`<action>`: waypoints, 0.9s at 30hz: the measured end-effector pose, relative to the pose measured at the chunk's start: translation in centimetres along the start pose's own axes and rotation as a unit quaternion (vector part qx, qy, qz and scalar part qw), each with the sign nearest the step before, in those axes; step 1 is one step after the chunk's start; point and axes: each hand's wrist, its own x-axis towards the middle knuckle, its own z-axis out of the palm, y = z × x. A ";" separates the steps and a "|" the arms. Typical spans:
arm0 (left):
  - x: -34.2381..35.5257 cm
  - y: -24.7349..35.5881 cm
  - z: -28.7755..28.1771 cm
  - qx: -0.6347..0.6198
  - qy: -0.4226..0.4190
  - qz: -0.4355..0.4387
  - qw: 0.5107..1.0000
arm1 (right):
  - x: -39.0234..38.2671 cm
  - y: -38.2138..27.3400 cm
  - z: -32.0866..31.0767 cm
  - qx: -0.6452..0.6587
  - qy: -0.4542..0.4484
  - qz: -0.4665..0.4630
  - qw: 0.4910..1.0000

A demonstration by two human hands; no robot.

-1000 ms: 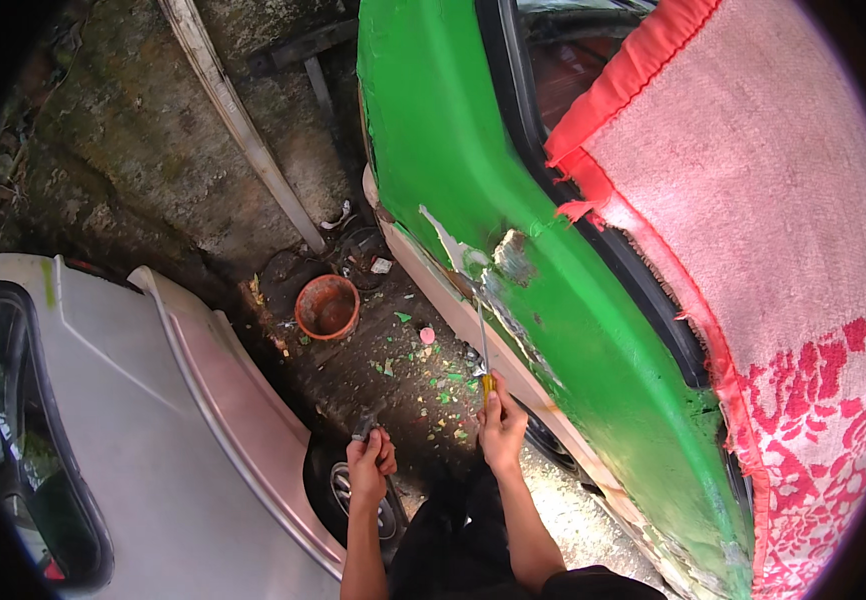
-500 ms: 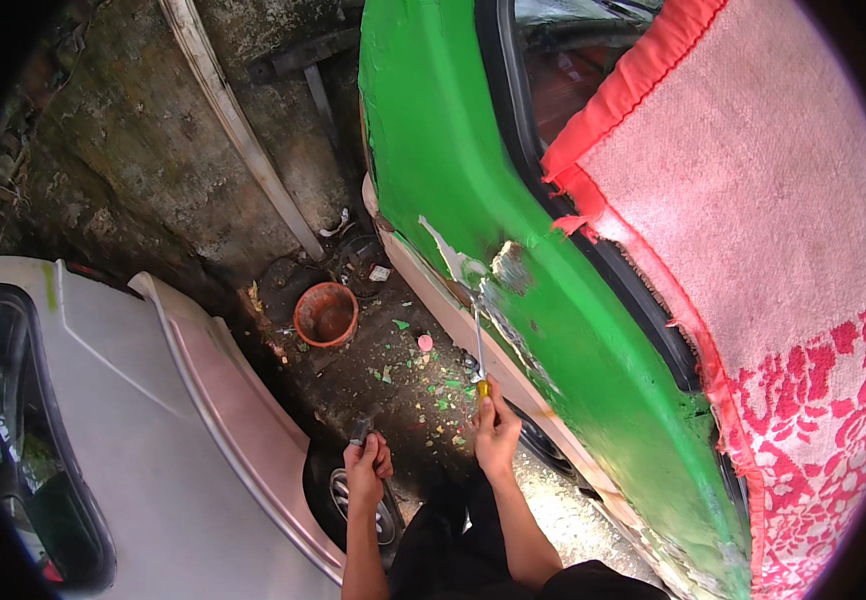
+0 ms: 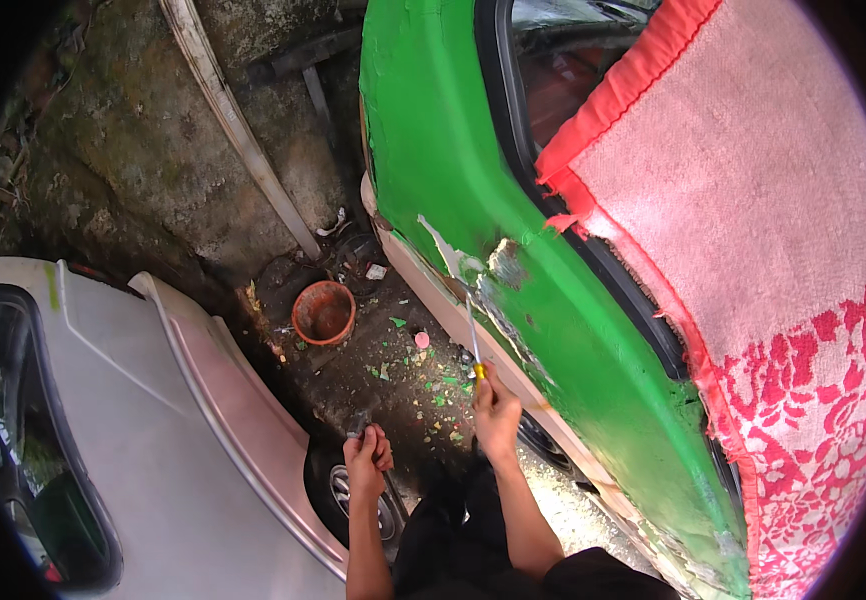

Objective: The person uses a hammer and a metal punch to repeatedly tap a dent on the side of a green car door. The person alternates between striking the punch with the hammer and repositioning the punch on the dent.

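Observation:
My right hand (image 3: 497, 415) is closed around the yellow handle of a screwdriver (image 3: 479, 371), whose thin metal shaft points up and away. Its tip is at the lower side of the green car (image 3: 563, 290), by a strip of peeled, cracked paint (image 3: 498, 312); I cannot tell whether it touches. Lower and to the left, my left hand (image 3: 367, 455) grips a small dark grey piece (image 3: 359, 423), mostly hidden by the fingers, so its kind is unclear. Bare, greyish patches (image 3: 505, 264) show on the green panel above the tip.
A silver-grey car (image 3: 143, 400) stands close on the left, leaving a narrow gap. An orange-brown pot (image 3: 324, 313) sits on the ground among green and pale paint flakes (image 3: 438, 395). A pink patterned towel (image 3: 743, 200) drapes the green car. A long pale strip (image 3: 243, 135) leans across the stained wall.
My right hand and the screwdriver have shifted slightly up, and less of the yellow handle shows above my fingers. The left hand stays nearly in place.

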 end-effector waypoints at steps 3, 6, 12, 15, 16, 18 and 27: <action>-0.1 0.3 0.0 -0.009 0.005 0.010 1.000 | 0.2 -1.2 -0.8 -0.007 -0.017 0.013 1.000; 0.3 0.5 0.0 -0.010 -0.005 0.009 1.000 | 2.5 -1.6 1.7 -0.056 -0.020 -0.024 0.998; 0.5 0.8 -0.6 -0.008 -0.009 0.013 1.000 | -0.2 -2.1 -0.5 -0.025 -0.004 0.007 1.000; 0.8 1.4 -0.5 -0.001 -0.001 0.035 0.999 | -0.6 -2.7 -1.1 -0.056 -0.006 0.003 0.998; 0.6 0.9 -0.7 -0.003 -0.004 0.032 0.999 | -1.0 -3.1 -2.2 -0.037 -0.011 0.016 0.999; 0.6 1.1 -0.4 -0.004 -0.003 0.024 1.000 | -0.8 -2.6 -2.4 -0.016 -0.006 0.000 1.000; 0.1 1.2 -0.9 -0.006 -0.021 0.021 1.000 | -0.6 -3.0 -1.7 -0.051 -0.004 0.011 0.999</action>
